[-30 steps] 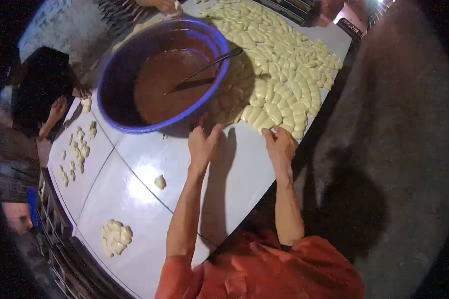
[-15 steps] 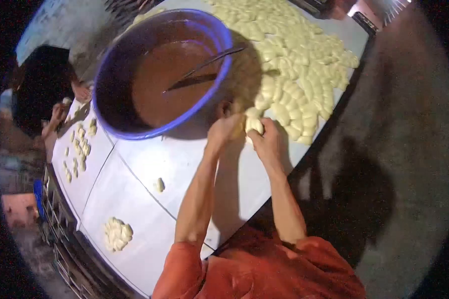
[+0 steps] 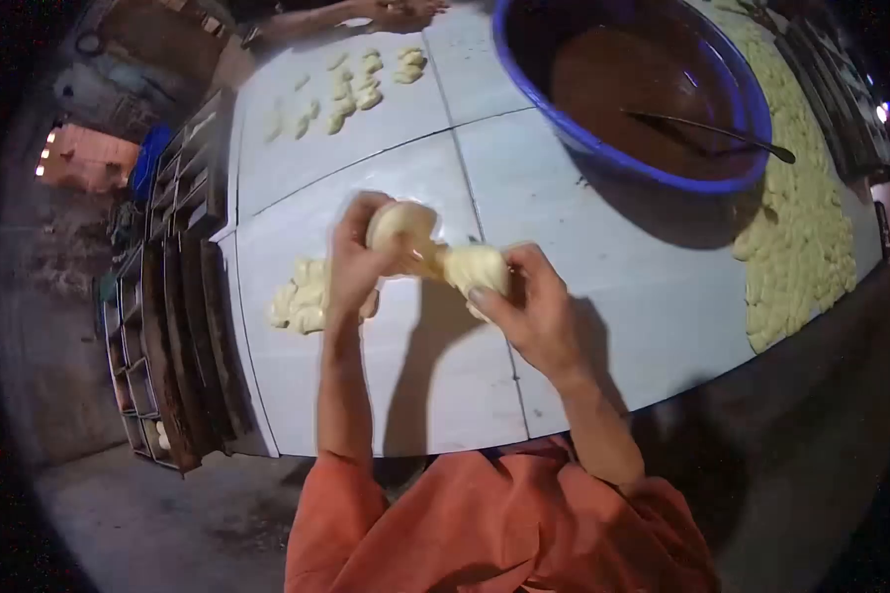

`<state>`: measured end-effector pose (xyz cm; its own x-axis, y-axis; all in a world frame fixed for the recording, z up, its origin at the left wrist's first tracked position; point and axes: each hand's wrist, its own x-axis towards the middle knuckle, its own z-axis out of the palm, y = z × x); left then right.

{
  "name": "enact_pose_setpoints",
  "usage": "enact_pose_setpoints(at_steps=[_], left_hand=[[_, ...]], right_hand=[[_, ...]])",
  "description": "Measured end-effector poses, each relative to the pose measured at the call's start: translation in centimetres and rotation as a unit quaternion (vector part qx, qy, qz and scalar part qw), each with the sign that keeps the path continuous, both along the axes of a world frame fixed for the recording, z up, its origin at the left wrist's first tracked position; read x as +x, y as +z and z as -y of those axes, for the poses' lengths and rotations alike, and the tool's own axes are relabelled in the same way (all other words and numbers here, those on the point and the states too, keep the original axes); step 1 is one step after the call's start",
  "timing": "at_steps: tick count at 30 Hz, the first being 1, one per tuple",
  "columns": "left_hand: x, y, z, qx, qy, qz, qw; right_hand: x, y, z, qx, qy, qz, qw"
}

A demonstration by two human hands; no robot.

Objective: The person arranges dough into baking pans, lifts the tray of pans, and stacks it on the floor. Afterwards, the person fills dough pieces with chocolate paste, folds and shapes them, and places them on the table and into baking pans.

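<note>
Both my hands are raised over the white tiled table. My left hand is closed round a pale dough piece, its fingers slightly blurred. My right hand grips another cluster of dough between thumb and fingers. The two dough portions almost meet between the hands; whether they are joined is hard to tell. Just behind and beside my left hand lies a pile of dough pieces, partly hidden by my wrist.
A purple basin of brown liquid, with a ladle in it, stands at the upper right. Flattened dough pieces cover the right end. Small dough pieces lie at the back, near another person's arm. Wooden racks stand left.
The view has swung left, so the basin now appears at the right. My hands have left the large dough spread and come over by the small pile, holding dough.
</note>
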<state>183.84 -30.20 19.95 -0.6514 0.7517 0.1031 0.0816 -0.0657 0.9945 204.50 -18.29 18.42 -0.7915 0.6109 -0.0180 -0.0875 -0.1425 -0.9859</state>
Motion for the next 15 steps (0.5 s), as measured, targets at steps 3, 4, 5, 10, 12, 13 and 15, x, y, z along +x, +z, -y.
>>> enact_pose_setpoints(at_steps=[3,4,5,10,12,13,15], left_hand=[[-6.6,1.3,3.4,-0.033,0.057,-0.038,0.997],[-7.2,1.3,3.5,-0.103,0.077,-0.036,0.991],[-8.4,1.3,4.0,-0.169,0.095,-0.031,0.981],[-13.6,-6.6,7.6,-0.272,0.144,-0.077,0.948],[-14.6,-8.3,7.7,-0.340,0.137,-0.177,0.914],[-14.2,-7.9,7.8,-0.355,0.127,-0.312,0.872],[-17.7,-11.0,8.9,-0.501,0.093,-0.438,0.741]], right_hand=[[-5.7,0.7,1.2,-0.029,0.016,-0.003,0.999],[-6.8,-0.9,0.8,-0.056,0.022,0.034,0.998],[-8.0,-2.6,1.1,-0.080,0.027,0.074,0.994],[-7.8,-4.2,1.7,0.071,0.036,0.263,0.962],[-6.5,-3.7,1.8,0.105,0.034,0.296,0.949],[-5.7,-3.7,1.6,0.115,0.046,0.296,0.947],[-3.5,-4.7,1.2,0.189,0.037,0.269,0.944]])
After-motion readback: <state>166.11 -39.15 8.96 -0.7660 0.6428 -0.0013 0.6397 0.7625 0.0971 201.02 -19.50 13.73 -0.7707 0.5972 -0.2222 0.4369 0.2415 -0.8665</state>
